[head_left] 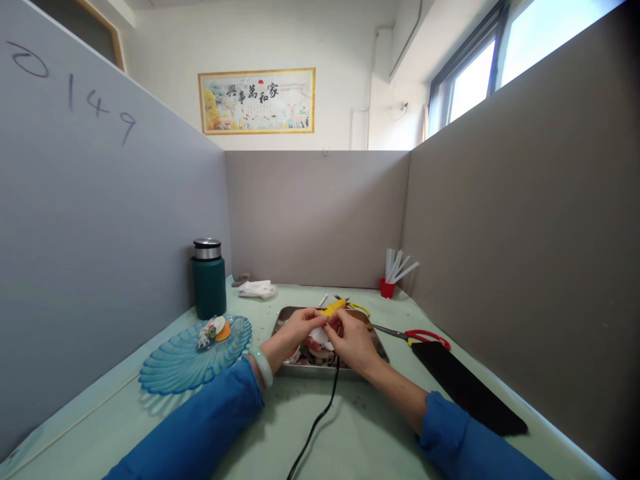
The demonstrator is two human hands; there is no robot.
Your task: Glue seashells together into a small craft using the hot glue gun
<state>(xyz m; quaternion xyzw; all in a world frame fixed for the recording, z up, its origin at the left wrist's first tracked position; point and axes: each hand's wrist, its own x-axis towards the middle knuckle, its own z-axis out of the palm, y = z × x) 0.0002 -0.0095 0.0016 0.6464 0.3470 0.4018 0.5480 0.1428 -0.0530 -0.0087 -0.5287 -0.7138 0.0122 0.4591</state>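
Observation:
My left hand [300,328] and my right hand [351,339] meet over a metal tray [327,373]. Between them is a small white piece [321,337], pinched by the fingers of both; its exact kind is partly hidden. Just behind the fingertips lies a yellow glue gun [334,307]. A black cord [323,417] runs from the tray toward me. Various small pieces lie in the tray beneath my hands, mostly covered.
To the left, a blue shell-shaped plate [175,363] bears small white and orange pieces, with a green bottle [209,287] behind it. Red-handled scissors [427,337] and a black strip [467,387] lie right. A red cup [387,288] holds white sticks. Partitions enclose the table.

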